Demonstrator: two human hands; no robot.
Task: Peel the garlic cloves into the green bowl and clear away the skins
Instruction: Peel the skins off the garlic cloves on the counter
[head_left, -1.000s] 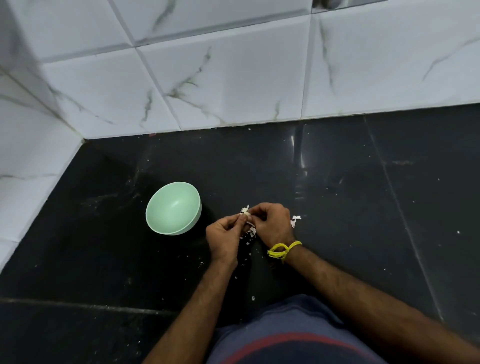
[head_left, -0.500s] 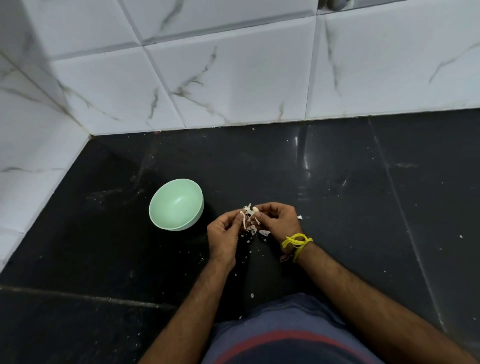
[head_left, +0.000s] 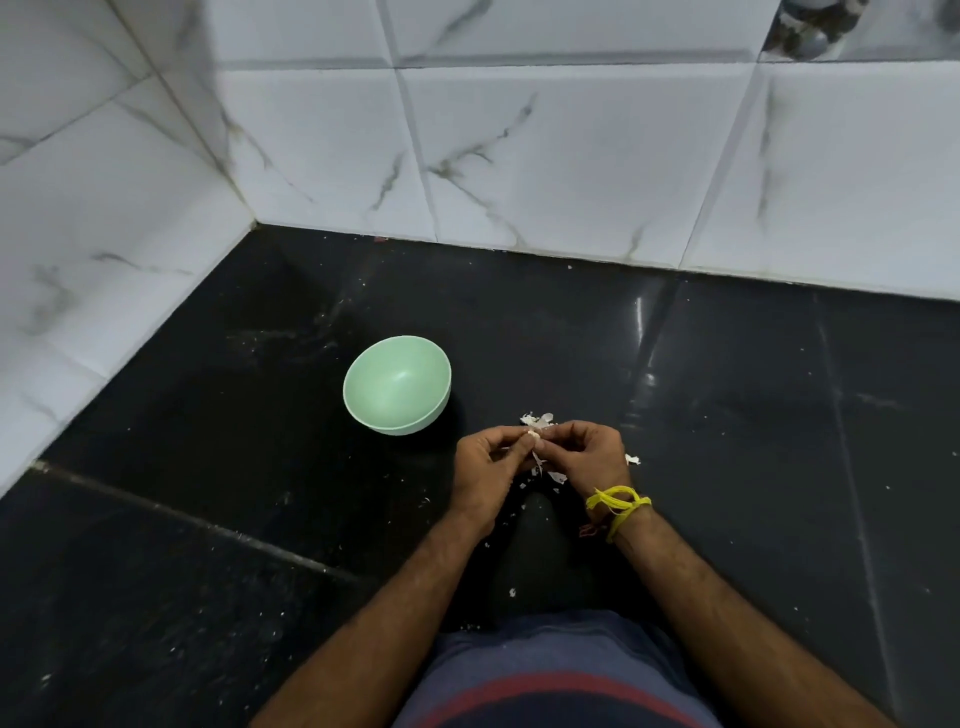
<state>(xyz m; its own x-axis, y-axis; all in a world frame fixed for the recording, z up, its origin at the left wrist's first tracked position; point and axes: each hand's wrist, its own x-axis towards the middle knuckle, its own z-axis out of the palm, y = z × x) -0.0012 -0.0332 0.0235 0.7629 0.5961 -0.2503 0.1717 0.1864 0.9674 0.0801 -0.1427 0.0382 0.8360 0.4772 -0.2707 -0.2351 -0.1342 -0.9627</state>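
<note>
The green bowl stands on the black counter, and nothing shows inside it. Just right of it and nearer to me, my left hand and my right hand meet fingertip to fingertip. Both pinch a small pale garlic clove between them, with a strip of skin hanging below it. Loose white garlic skins lie just beyond my fingers, and more skins lie right of my right hand. A yellow thread is tied round my right wrist.
White marble-look tiled walls close the counter at the back and on the left, meeting in a corner. Tiny white flakes are scattered over the dark surface near me. My torso in blue clothing fills the bottom edge.
My hands stay together on the clove and have barely shifted. A strip of skin now hangs down between them. The view has swung, so bowl and hands sit lower right.
</note>
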